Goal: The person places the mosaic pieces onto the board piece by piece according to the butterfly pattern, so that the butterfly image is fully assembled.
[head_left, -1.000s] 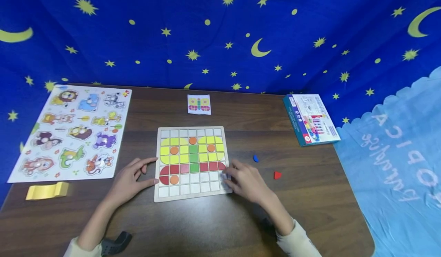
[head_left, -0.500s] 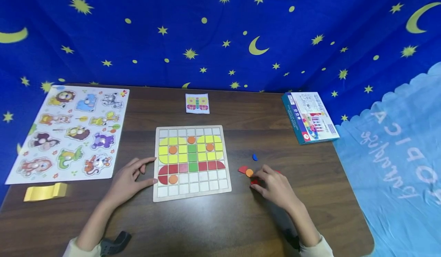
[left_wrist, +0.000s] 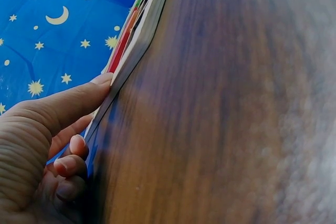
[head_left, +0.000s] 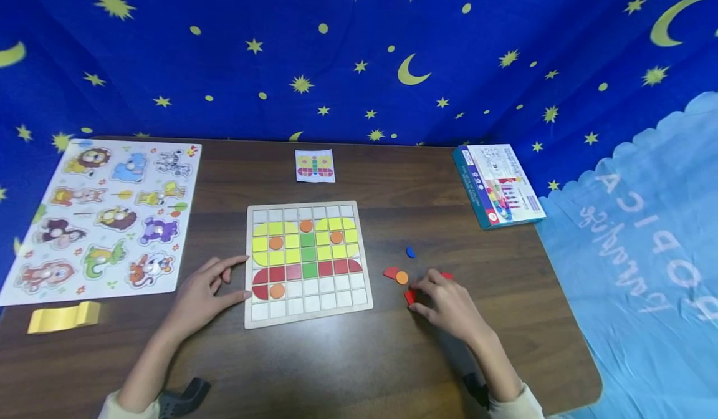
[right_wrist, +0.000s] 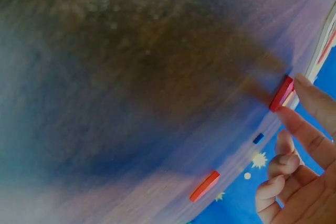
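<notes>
A wooden grid board (head_left: 367,307) lies on the table, bearing yellow, red, green and orange flat tiles in a butterfly-like pattern. At its left edge, my left hand (head_left: 197,294) touches the rim with thumb and index finger extended; the left wrist view shows the thumb (left_wrist: 79,100) against that edge. Right of the board, my right hand (head_left: 449,300) pinches a small red tile (right_wrist: 282,94) between thumb and index finger, low at the tabletop. Beside it lie an orange round tile (head_left: 401,277), a red rounded tile (head_left: 390,272), a blue tile (head_left: 411,252) and a partly hidden red tile (head_left: 447,275).
Behind the board lies a butterfly pattern card (head_left: 315,166). An animal puzzle (head_left: 187,219) and a yellow wavy block (head_left: 64,318) occupy the left side. A box (head_left: 499,185) stands at the back right, near the starry blue cloth (head_left: 348,57).
My right hand has moved right, from the board's right edge to the loose tiles, and now pinches a red one. The left hand stays at the board's left edge.
</notes>
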A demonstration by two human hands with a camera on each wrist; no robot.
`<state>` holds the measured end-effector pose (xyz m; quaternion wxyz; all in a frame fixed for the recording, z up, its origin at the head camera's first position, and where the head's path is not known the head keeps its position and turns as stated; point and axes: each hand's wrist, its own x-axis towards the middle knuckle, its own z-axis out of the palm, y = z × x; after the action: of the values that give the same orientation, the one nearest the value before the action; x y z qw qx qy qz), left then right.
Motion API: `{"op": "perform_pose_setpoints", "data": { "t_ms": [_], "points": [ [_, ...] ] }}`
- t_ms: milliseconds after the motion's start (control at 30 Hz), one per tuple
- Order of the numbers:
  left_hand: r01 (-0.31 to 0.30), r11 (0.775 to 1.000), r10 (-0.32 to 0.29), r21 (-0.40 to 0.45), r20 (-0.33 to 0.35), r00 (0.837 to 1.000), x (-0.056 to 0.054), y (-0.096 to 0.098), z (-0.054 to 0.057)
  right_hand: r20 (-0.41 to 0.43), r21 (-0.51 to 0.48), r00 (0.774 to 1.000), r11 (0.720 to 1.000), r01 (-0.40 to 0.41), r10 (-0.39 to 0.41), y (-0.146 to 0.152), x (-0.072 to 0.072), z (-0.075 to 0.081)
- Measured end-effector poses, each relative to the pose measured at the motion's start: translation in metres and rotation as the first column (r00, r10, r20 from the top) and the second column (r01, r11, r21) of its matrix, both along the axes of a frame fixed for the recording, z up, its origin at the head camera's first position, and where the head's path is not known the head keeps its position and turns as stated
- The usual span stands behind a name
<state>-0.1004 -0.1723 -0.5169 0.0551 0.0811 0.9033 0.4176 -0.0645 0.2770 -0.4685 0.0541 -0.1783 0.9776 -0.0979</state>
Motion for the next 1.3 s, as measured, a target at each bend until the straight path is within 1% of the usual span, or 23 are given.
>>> {"op": "perform_pose_setpoints", "data": {
  "t_ms": [167, 400, 633, 833, 933, 1100, 1200, 1300],
  "points": [
    [0.002, 1.0, -0.002, -0.006, 0.006, 1.0, -0.001, 0.0, 0.0, -0.02, 0.046, 1.0, 0.999, -0.012, 0.013, 0.001, 0.0, -0.002],
    [-0.004, 1.0, 0.004, -0.022, -0.002, 1.0, -0.002, 0.0, 0.0, -0.082, 0.034, 0.994, 0.997, -0.074, 0.077, -0.001, 0.0, -0.005],
    [-0.01, 1.0, 0.01, -0.023, 0.009, 1.0, -0.003, -0.001, 0.001, -0.105, 0.052, 0.99, 0.995, -0.087, 0.093, -0.002, 0.0, -0.005],
    [-0.008, 1.0, 0.008, -0.027, 0.003, 1.0, -0.003, -0.001, 0.002, -0.12, 0.036, 0.987, 0.994, -0.1, 0.104, -0.002, -0.003, -0.008],
    [-0.009, 1.0, 0.009, -0.024, 0.003, 1.0, -0.002, -0.001, 0.001, -0.153, 0.028, 0.979, 0.991, -0.131, 0.134, -0.003, -0.005, -0.011],
    [-0.007, 1.0, 0.007, -0.018, 0.008, 1.0, -0.001, -0.001, 0.001, -0.216, 0.025, 0.955, 0.979, -0.204, 0.205, -0.008, -0.012, -0.011],
    [-0.008, 1.0, 0.008, -0.013, 0.013, 1.0, 0.0, 0.0, 0.0, -0.234, 0.014, 0.945, 0.972, -0.233, 0.23, -0.016, -0.015, -0.008],
    [-0.009, 1.0, 0.009, -0.007, 0.017, 1.0, 0.0, 0.001, 0.0, -0.235, -0.001, 0.94, 0.967, -0.254, 0.247, -0.025, -0.017, -0.004]
  ]
}}
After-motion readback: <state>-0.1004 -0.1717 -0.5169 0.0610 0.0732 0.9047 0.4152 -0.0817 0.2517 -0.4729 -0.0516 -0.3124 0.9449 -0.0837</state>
